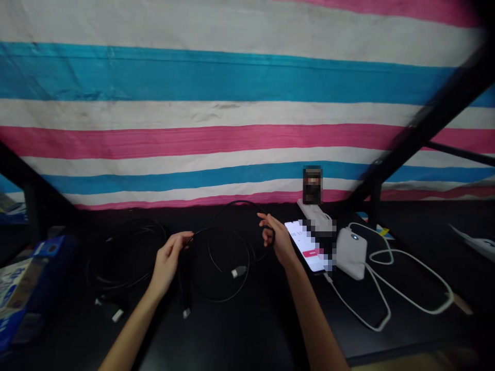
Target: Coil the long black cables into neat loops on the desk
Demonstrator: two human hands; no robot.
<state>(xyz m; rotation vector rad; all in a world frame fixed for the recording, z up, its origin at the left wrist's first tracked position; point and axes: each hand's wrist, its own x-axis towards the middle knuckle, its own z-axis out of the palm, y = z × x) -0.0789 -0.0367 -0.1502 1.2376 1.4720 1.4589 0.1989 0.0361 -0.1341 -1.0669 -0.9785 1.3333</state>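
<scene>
While a striped sheet (232, 113) backs the black tabletop (240, 340), our left hand (170, 253) pinches the black cable (248, 256) looped between our hands; our right hand (277, 236) is half-curled, whether gripping, we cannot tell.

Pretty dim shot overall, tbh. The striped sheet (247, 80) gets soft, even light, while the black tabletop (232, 345) sinks into near-darkness with just a faint sheen, so the black cables (232, 299) half vanish. Brightest thing is the glowing phone screen (299, 239), plus a tiny light on the white power bank (350, 255). Corners go murky, stripes bow wide-angle style, the blue package (33, 288) looks smeary, and chunky pixelation covers part of the phone.
</scene>
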